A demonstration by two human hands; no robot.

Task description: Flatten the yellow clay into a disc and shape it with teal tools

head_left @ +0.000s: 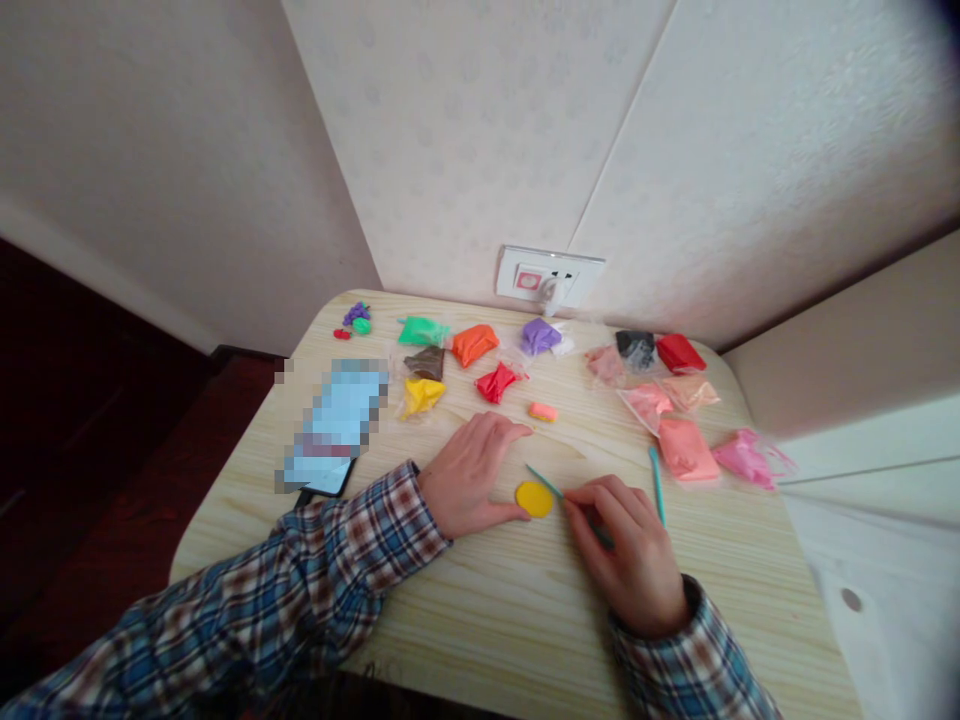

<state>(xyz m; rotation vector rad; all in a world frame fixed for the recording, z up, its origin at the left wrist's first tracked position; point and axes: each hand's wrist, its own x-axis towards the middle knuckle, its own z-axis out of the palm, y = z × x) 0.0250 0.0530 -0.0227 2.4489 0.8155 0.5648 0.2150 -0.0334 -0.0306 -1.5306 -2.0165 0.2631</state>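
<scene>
A flat yellow clay disc (534,498) lies on the light wooden table (480,620). My left hand (471,472) rests just left of it, fingers loosely curled, thumb touching the disc's edge. My right hand (626,552) is closed in a pinch on a thin teal modelling tool (546,481), whose tip lies along the disc's upper right edge. A second teal tool (658,487) lies on the table to the right.
Small bags of coloured clay lie along the back: green (422,331), orange (474,343), purple (540,336), red (495,383), yellow (421,396), pink (686,449). A phone (334,430) lies at the left. A small orange clay piece (542,411) sits behind my hands. A wall socket (547,277) is behind.
</scene>
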